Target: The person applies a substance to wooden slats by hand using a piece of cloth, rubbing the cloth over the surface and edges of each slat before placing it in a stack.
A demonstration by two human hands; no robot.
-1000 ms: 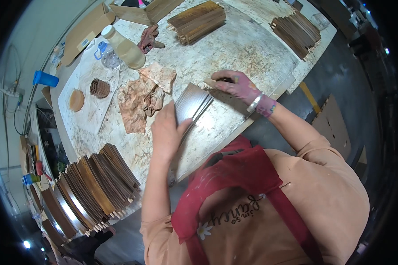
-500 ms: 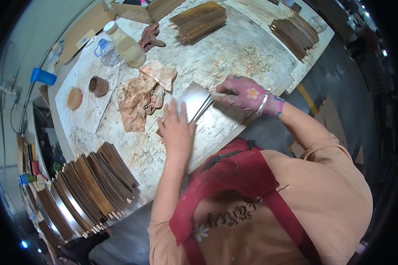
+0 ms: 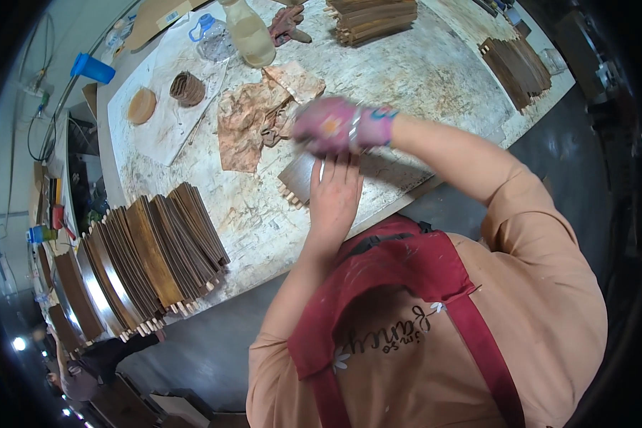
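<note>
- Lower centre, nearest: a peach-coloured cloth shirt point(image 3: 535, 314) under a dark red strapped apron point(image 3: 435, 264); dark cursive lettering point(image 3: 392, 332) crosses the peach cloth between the straps, beside white flower motifs
- Centre: the bare left hand point(image 3: 335, 196) rests over a small group of dark brown, flat wooden slats with pale end pegs point(image 3: 297, 177), its fingers straight and slightly parted
- The slats lie on a pale, stained table point(image 3: 385, 78), partly covered by the hands; they look stiff and fairly light, with a smooth, shiny face that may slide; the long edges seem the surest hold, the pegs the likeliest part to chip; I make out no writing on them
- Just above centre: the right hand in a pink-purple flowered glove point(image 3: 328, 128) is blurred; I cannot tell how its fingers stand or whether they pinch anything
- Upper left, farther off: brown cardboard point(image 3: 146, 28) carries a small pale label point(image 3: 171, 16), its print too small to read
</note>
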